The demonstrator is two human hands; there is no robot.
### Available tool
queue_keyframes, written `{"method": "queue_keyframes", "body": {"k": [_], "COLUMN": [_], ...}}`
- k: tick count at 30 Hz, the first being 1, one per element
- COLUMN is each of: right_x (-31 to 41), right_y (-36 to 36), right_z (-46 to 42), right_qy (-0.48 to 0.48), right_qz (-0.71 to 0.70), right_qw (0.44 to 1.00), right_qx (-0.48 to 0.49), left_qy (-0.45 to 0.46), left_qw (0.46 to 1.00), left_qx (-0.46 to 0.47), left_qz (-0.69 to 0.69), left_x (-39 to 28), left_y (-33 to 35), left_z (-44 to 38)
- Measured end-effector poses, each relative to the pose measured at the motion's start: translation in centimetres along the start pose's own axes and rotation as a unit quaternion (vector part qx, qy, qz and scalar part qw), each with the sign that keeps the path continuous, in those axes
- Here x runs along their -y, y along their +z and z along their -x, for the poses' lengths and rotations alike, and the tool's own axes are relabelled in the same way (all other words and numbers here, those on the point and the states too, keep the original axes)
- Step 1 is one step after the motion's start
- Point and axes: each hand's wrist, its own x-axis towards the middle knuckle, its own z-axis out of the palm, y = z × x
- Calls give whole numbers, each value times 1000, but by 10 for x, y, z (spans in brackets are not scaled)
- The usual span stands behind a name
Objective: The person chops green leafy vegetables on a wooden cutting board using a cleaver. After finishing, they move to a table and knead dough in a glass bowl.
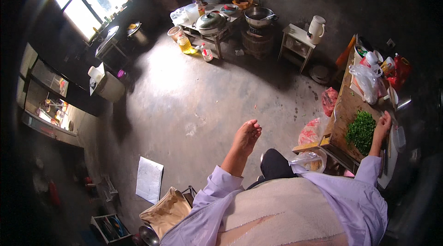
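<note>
My left hand [247, 136] is raised over the concrete floor in front of my body, its fingers curled loosely, with nothing visible in it. At the right, my right hand [383, 124] is beside a pile of chopped green herbs [361, 131]; whether it holds anything is hard to make out. The herbs lie on a worn wooden cutting board [340, 134] on a table. A clear plastic bag [367, 81] rests past the board's far end, near white bottles and a red jug [400, 70].
Red-and-white plastic bags [311, 131] hang or stand at the table's left side. A small stand [297, 38] bears a white thermos jug [316, 29]. Farther off are a low table with a lidded pan [210, 22], an oil bottle [185, 44] and a wok [259, 16]. A cardboard box [166, 208] stands lower left.
</note>
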Motion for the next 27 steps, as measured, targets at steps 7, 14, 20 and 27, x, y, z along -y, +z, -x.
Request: {"method": "queue_keyframes", "body": {"k": [7,14,20,27], "right_x": [93,170,200,247], "right_y": [46,125,189,199], "right_z": [-16,-34,-33,33], "right_qy": [71,149,114,145], "right_qz": [-215,-315,-239,-195], "right_qw": [973,927,960,944], "right_qx": [-47,-142,-92,-224], "left_qy": [12,-3,35,14], "left_qw": [998,997,975,979], "left_qx": [-45,-67,-200,-197], "left_qz": [30,31,84,57], "left_x": [-59,-149,-220,-332], "left_y": [-17,-44,-102,-138], "left_z": [-62,-124,-142,-193]}}
